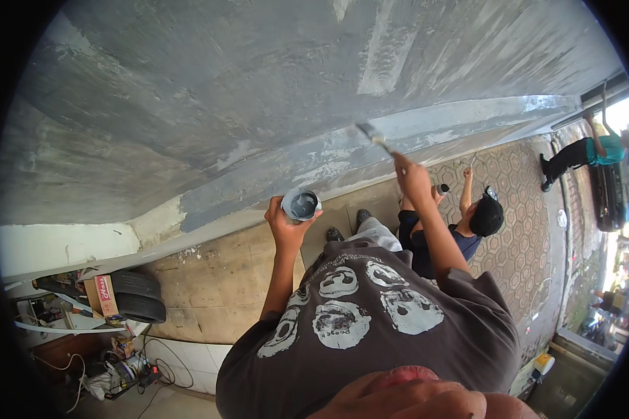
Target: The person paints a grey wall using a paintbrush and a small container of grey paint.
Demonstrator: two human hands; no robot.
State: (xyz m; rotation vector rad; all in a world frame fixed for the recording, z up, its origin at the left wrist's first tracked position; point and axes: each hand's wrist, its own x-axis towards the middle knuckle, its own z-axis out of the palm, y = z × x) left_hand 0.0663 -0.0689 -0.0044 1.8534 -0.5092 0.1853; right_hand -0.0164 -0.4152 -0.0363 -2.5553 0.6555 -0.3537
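My left hand [284,227] is wrapped round a small round cup [301,204] with grey paint inside, held upright in front of my chest. Raised to the right, my right hand [412,183] grips the handle of a paintbrush [379,141], which is smeared by motion. The brush's dark bristles reach the lower part of a grey wall [258,105], at the edge of a lighter band; whether they touch it I cannot tell. Streaks and pale patches mark the grey coat on the wall.
Close on my right a person in a black cap [487,215] crouches, holding a small dark cup [443,189]. Another person in a teal shirt [609,149] stands farther right. Tyres [136,293], a cardboard box [103,296] and loose cables [164,370] lie at the left. Patterned paving [517,174] runs along the wall.
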